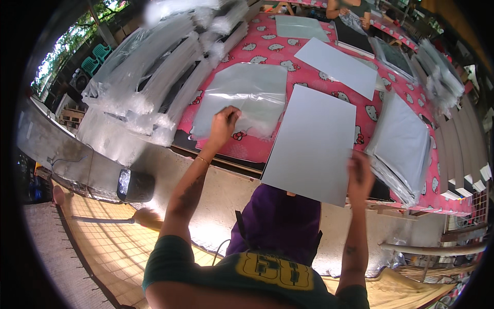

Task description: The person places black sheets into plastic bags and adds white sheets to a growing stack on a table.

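Note:
My left hand (225, 125) is over the near part of a clear plastic bag (252, 82) that lies on the pink table cover. Its fingers are curled in a pinch at the bag's loose, rumpled film. A large white board (314, 139) lies to the right of the bag, its near corner jutting past the table edge. At the board's right edge is my right hand (360, 175), smeared by motion, so its grip is unclear. Farther back, another white sheet (339, 64) lies at an angle.
Heaped plastic-wrapped stacks (149, 72) fill the left side. On the right are a wrapped pile of white boards (399, 144) and a row of grey-edged stacks (463, 139). Another person (352, 13) handles plastic at the far side. A broom (146, 219) lies below on the left.

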The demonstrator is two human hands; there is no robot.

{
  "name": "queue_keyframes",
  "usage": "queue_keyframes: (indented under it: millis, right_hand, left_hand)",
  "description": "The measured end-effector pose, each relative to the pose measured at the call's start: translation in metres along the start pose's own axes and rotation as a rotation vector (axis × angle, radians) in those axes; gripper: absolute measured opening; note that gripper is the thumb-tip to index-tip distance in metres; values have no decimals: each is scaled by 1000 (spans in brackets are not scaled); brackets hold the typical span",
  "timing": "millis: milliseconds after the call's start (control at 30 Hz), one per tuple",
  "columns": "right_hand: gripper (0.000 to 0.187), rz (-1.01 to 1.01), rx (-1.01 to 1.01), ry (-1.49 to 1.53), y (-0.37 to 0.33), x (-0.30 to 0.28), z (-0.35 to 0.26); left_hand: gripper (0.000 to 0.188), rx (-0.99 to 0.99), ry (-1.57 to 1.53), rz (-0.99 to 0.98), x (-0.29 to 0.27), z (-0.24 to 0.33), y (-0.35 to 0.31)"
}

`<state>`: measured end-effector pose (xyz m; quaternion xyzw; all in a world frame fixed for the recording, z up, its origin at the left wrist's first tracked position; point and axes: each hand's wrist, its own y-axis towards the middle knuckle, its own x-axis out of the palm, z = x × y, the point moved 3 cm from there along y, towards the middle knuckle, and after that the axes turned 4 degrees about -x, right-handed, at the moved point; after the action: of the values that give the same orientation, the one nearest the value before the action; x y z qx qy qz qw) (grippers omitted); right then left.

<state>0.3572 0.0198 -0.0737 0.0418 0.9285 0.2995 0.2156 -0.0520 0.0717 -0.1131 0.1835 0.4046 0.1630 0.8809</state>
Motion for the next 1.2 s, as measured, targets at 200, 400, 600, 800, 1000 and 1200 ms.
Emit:
queue_keyframes:
  millis: [200,400,600,800,1000,1200]
  right_hand:
    - [38,-647,835,1232,19,188,-52]
    - [25,-209,988,1317,47,267,-10]
    - [20,13,988,1007,50,259,-15]
    - [14,-404,-61,617,82,289,-46]
    - [17,-815,-319,-93,65,359,-20]
    - [27,-126,488,1404,197,236,131]
  left_hand:
    - [41,-347,-339,-389,-21,38,45]
    - [51,-88,-278,-262,19,12,17]
    - [40,-23,250,-137,36,-18,7]
    - [35,233,322,-147,32,36,-36]
    - [25,-226,29,105,-57,42,-66]
    - [35,194,287,178,8,9,10]
